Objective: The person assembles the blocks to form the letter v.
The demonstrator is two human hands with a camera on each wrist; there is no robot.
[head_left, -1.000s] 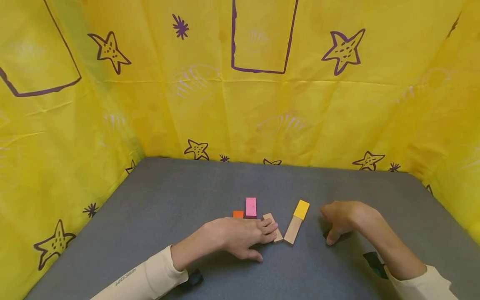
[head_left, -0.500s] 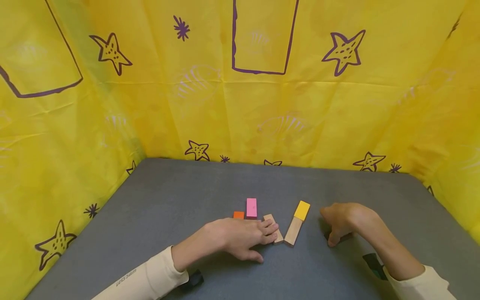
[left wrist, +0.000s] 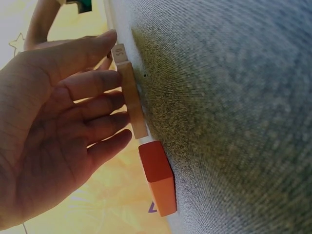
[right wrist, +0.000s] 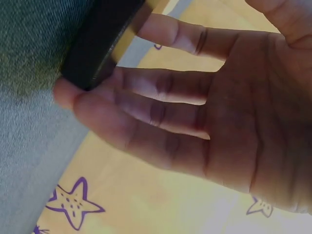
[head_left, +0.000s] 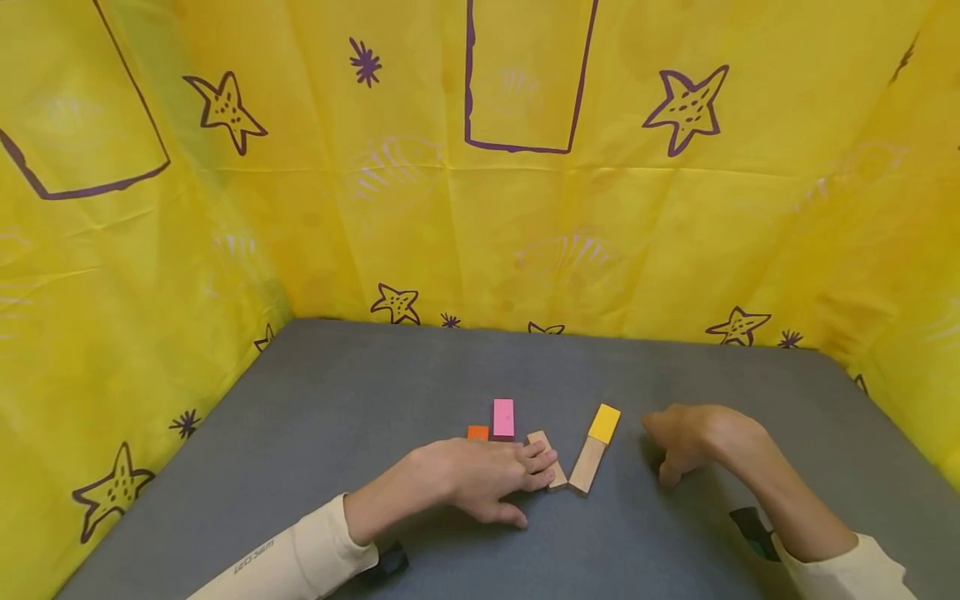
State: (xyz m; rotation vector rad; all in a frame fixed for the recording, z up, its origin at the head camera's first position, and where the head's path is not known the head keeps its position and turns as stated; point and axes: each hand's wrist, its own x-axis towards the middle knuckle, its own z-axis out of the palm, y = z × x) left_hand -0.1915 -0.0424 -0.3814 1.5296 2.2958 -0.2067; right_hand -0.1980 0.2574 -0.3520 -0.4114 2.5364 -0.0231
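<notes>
My left hand point(head_left: 480, 477) reaches over the table, its extended fingers resting on a plain wooden block point(head_left: 536, 437). In the left wrist view those fingertips touch the long side of that block point(left wrist: 132, 102), while the thumb stays off it. A second wooden block point(head_left: 587, 467) meets its near end, forming a V. A yellow block point(head_left: 604, 423) adjoins the second one's far end. On the right, my right hand point(head_left: 693, 437) bends down to the tabletop. Its slightly bent fingers touch a black block point(right wrist: 100, 44), seen in the right wrist view; the head view hides that block.
Left of the V lie a pink block point(head_left: 503, 417) and an orange block point(head_left: 477, 432), the latter partly covered by my left hand. The grey table point(head_left: 375, 367) is bounded by yellow cloth walls point(head_left: 525, 208) printed with starfish.
A dark edge beside my right thumb has gone out of sight in the head view as that hand shifts slightly. The left hand and the other blocks keep their places.
</notes>
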